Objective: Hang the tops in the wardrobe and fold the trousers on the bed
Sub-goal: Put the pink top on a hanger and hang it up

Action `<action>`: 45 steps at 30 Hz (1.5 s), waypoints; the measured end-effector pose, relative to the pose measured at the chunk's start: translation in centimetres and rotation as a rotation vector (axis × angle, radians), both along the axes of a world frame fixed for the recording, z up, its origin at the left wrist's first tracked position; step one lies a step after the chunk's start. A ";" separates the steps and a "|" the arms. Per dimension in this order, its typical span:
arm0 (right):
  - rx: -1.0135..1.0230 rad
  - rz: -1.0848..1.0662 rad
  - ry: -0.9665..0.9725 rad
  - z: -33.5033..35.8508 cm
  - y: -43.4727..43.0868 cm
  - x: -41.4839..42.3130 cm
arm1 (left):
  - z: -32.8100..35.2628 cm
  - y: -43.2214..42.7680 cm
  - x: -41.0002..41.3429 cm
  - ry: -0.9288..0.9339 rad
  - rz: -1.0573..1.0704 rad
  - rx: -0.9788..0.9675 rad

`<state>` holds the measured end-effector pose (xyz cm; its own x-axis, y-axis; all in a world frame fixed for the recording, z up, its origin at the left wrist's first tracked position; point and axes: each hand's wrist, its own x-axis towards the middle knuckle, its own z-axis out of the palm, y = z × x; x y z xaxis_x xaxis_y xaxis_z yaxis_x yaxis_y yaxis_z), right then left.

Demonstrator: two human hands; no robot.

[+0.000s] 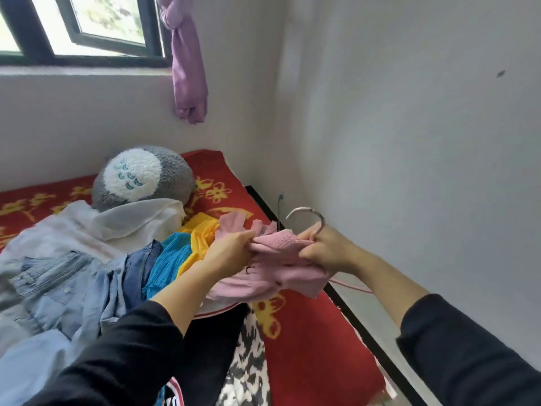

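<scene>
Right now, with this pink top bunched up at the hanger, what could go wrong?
The top is bunched between the left hand and right hand, so it may sit crooked on the hanger. It is held near the bed edge by the wall and could drop there if a grip slips.

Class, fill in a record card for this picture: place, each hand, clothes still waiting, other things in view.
Place: a bed with a red patterned blanket, set in a room corner
Left: the left hand grips the pink top
Right: the right hand holds the hanger below its hook, with the pink top bunched against it
Waiting: denim garments, white garment, blue garment and yellow garment, piled on the bed
Other: grey plush toy, purple curtain, window
</scene>
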<state>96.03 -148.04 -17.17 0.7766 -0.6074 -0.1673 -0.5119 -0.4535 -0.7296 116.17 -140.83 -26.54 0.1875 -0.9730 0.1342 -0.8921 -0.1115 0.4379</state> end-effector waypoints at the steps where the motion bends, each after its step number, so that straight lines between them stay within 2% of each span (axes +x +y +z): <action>1: -0.003 -0.020 -0.012 1.7 -0.3 -0.3 | 1.2 0.1 0.0 -0.060 0.000 -0.048; 5: -0.063 -0.151 -0.156 9.3 -1.3 -1.0 | 8.9 -0.1 -0.1 -0.092 0.067 -0.373; 8: -0.085 -0.179 -0.330 14.0 -1.8 -1.5 | 15.8 0.4 0.0 0.025 0.145 -0.480; 10: -0.045 -0.164 -0.363 15.5 -1.8 -1.8 | 18.5 1.3 0.7 0.156 0.078 -0.383; 12: 0.006 -0.101 -0.284 15.3 -1.5 -2.1 | 19.3 3.0 0.8 0.374 -0.094 -0.138; 15: 0.100 0.010 -0.097 12.6 -0.6 -1.6 | 16.2 5.3 0.3 0.738 -0.142 0.254; 16: 0.127 0.045 -0.040 11.4 -0.3 -1.2 | 14.0 5.6 0.4 0.764 -0.136 0.317; 18: 0.146 0.112 0.072 8.7 0.1 -0.2 | 9.3 6.1 0.6 0.689 -0.102 0.403; 20: 0.143 0.145 0.160 6.3 0.4 0.7 | 5.6 6.4 1.0 0.640 -0.031 0.407; 25: 0.134 0.128 0.221 2.5 0.6 1.9 | 2.7 7.2 1.7 0.630 0.265 -0.017; 27: 0.063 0.086 0.252 1.8 0.4 2.3 | 3.9 7.6 2.6 0.447 0.357 -0.151; 29: -0.047 0.000 0.287 1.2 -0.2 2.5 | 5.7 8.4 3.5 0.226 0.272 -0.179; 30: -0.111 -0.052 0.309 0.8 -0.5 2.7 | 7.0 9.1 3.8 0.180 0.192 -0.136; 32: -0.283 -0.140 0.370 0.6 -0.5 3.3 | 9.4 10.6 4.4 0.105 0.104 0.094; 33: -0.388 -0.176 0.377 0.8 -0.3 3.7 | 10.4 11.2 4.8 -0.017 0.101 0.213; 34: -0.481 -0.211 0.345 1.3 -0.1 4.2 | 11.5 11.7 5.2 -0.168 0.131 0.277; 35: -0.543 -0.236 0.275 1.9 0.1 4.8 | 12.7 12.1 5.8 -0.284 0.216 0.262; 37: -0.626 -0.283 0.084 3.6 0.5 6.4 | 14.9 12.7 7.2 -0.366 0.505 0.022; 39: -0.684 -0.343 -0.066 5.3 0.4 8.0 | 16.0 13.3 8.9 -0.249 0.763 -0.283; 40: -0.692 -0.365 -0.098 6.0 0.1 8.7 | 16.1 13.7 9.8 -0.128 0.836 -0.356; 42: -0.626 -0.378 -0.081 6.5 -0.6 9.6 | 15.3 14.8 11.5 0.156 0.868 -0.300; 45: -0.425 -0.350 -0.034 4.9 -1.7 10.1 | 13.5 16.4 12.3 0.490 0.765 -0.142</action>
